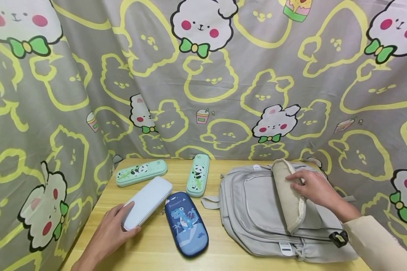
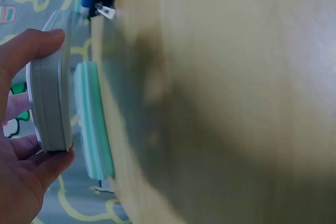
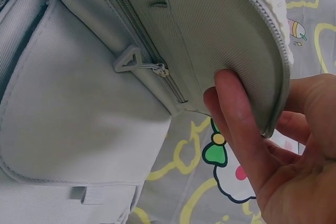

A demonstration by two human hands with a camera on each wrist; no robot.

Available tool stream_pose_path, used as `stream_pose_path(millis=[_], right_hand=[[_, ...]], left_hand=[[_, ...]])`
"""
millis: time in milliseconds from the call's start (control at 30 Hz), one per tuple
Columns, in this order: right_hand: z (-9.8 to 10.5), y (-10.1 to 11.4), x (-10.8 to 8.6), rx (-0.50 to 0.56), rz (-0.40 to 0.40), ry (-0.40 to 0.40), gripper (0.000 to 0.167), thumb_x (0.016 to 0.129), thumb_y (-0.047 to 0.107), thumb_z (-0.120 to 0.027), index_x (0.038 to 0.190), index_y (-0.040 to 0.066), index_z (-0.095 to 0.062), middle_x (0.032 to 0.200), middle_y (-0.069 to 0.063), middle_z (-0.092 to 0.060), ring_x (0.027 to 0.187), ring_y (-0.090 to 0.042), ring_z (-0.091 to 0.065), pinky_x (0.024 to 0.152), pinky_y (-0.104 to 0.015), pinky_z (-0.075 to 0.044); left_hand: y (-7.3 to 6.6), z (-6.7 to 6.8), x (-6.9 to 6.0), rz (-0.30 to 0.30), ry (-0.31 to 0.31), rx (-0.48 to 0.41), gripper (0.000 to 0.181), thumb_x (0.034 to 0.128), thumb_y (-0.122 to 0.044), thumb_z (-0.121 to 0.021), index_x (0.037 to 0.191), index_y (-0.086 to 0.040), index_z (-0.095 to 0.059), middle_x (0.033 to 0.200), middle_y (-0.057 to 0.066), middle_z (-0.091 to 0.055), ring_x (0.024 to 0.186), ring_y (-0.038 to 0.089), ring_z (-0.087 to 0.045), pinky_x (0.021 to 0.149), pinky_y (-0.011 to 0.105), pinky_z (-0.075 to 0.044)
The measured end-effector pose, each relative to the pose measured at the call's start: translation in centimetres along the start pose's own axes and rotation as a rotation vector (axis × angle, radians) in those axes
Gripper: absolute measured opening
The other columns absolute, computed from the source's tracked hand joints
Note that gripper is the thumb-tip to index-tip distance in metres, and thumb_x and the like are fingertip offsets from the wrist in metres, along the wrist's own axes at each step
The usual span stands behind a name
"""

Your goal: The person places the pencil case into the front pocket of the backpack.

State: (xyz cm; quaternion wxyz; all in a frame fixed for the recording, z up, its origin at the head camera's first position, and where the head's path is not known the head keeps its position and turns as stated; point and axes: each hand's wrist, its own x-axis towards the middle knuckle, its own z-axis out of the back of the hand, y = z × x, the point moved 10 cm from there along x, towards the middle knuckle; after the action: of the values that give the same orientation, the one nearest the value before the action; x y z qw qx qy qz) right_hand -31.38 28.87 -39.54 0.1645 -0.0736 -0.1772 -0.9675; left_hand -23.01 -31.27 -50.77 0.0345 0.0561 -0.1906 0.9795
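My left hand (image 1: 110, 231) grips the near end of a pale blue case (image 1: 147, 203), thumb on one side and fingers on the other. In the left wrist view the case (image 2: 50, 87) is held clear of the wooden surface. On the right, my right hand (image 1: 317, 188) pinches the edge of a raised flap (image 1: 288, 199) of the grey backpack (image 1: 261, 195), which lies flat. The right wrist view shows fingers (image 3: 236, 108) against the flap's inner side, beside a zipped pocket (image 3: 152, 51).
A dark blue dinosaur case (image 1: 186, 226) lies between the left hand and the backpack. Two mint panda cases (image 1: 142, 172), (image 1: 198, 175) lie at the table's back. A patterned curtain (image 1: 220, 82) hangs behind the wooden table (image 1: 149, 248).
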Motion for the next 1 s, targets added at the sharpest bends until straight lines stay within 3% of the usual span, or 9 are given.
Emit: stream_pose_path(millis=[133, 533, 1000], right_hand=[[0.3, 0.1, 0.1, -0.007, 0.006, -0.005, 0.021, 0.091, 0.003, -0.083, 0.112, 0.005, -0.084, 0.118, -0.02, -0.08, 0.097, -0.028, -0.071, 0.08, -0.047, -0.054], [0.8, 0.0, 0.0, 0.022, -0.027, 0.02, 0.023, 0.093, 0.003, -0.08, 0.116, 0.003, -0.083, 0.124, -0.025, -0.077, 0.083, -0.017, -0.062, 0.069, -0.033, -0.05], [1.1, -0.1, -0.1, 0.037, -0.013, 0.007, 0.022, 0.093, 0.003, -0.081, 0.114, 0.003, -0.084, 0.121, -0.022, -0.079, 0.089, -0.021, -0.069, 0.07, -0.033, -0.052]], left_hand=[[-1.4, 0.3, 0.2, -0.028, 0.009, 0.006, 0.09, 0.0849, -0.051, -0.091, 0.156, -0.007, -0.058, 0.15, 0.033, -0.057, 0.128, 0.052, -0.058, 0.097, 0.066, -0.054], [-5.6, 0.6, 1.1, -0.127, 0.003, 0.012, 0.088, 0.0808, -0.046, -0.095, 0.155, -0.012, -0.061, 0.151, 0.028, -0.059, 0.132, 0.048, -0.06, 0.103, 0.065, -0.055], [-9.3, -1.3, 2.8, -0.198, 0.092, -0.031, 0.089, 0.0841, -0.046, -0.092, 0.16, -0.017, -0.057, 0.158, 0.023, -0.056, 0.141, 0.043, -0.056, 0.109, 0.06, -0.054]])
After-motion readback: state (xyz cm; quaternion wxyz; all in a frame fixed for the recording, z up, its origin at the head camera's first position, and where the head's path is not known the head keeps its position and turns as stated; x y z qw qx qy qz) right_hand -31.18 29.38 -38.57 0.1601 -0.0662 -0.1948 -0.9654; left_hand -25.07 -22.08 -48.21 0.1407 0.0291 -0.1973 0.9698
